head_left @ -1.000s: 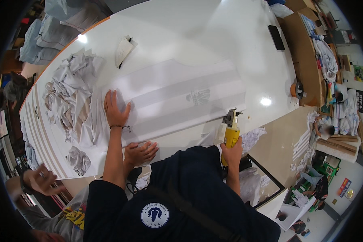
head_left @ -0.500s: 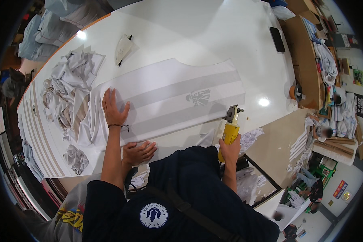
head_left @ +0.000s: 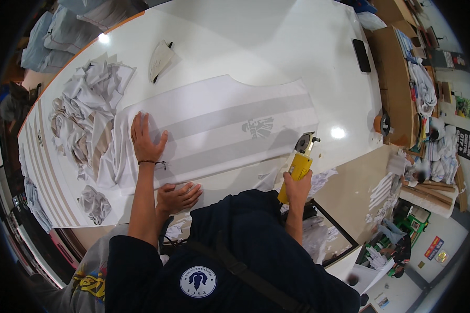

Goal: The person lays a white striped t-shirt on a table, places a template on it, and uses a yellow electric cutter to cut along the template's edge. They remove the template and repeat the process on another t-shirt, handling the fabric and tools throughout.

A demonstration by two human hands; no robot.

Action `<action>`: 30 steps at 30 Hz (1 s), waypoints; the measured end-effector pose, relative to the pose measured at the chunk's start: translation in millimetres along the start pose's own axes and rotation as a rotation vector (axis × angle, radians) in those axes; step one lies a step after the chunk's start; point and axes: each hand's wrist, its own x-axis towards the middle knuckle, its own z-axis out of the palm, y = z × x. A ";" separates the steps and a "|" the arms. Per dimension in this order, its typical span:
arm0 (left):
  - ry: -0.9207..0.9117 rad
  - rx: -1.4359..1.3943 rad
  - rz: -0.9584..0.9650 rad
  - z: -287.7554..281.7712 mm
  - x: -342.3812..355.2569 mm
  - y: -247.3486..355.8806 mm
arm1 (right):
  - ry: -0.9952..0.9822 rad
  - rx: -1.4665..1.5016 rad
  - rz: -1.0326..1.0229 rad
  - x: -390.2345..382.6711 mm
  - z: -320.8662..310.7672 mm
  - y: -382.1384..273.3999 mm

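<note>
My left hand [head_left: 146, 140], with a dark cord bracelet at the wrist, rests with fingers spread on a striped white fabric panel [head_left: 209, 120] with a grey printed emblem, at the edge where it meets bunched fabric. My right hand [head_left: 296, 185] grips a yellow electric rotary cutter [head_left: 300, 161], its round blade just beside the panel's lower right edge. Left of the panel lies a crumpled pile of white and beige cloth [head_left: 89, 99]. A co-worker's hand [head_left: 177, 197] lies on the table edge just below the panel, by my left forearm.
The white table [head_left: 256, 31] also holds a small paper piece [head_left: 161, 61], a black phone [head_left: 361, 55], a tape roll [head_left: 382, 124] and a small cloth bundle [head_left: 94, 205]. Plastic sacks [head_left: 62, 39] sit beyond the upper left edge. Cardboard boxes [head_left: 389, 83] and people [head_left: 402, 248] are at right.
My right hand and the cutter have moved slightly up, away from my body. My left hand stays on the fabric. The co-worker's other hand at lower left has left view.
</note>
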 end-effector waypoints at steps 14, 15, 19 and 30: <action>-0.027 -0.003 -0.031 -1.3 4.3 -0.1 | 0.072 0.031 0.062 25.7 11.5 -12.7; -0.029 -0.006 -0.036 -1.5 4.8 0.4 | 0.081 0.031 0.067 27.4 12.5 -13.4; -0.037 -0.009 -0.051 -2.2 5.4 1.0 | 0.123 0.038 0.083 31.4 14.8 -21.6; -0.027 -0.014 -0.021 -2.2 8.5 -1.4 | 0.110 0.162 0.137 55.8 21.8 -14.2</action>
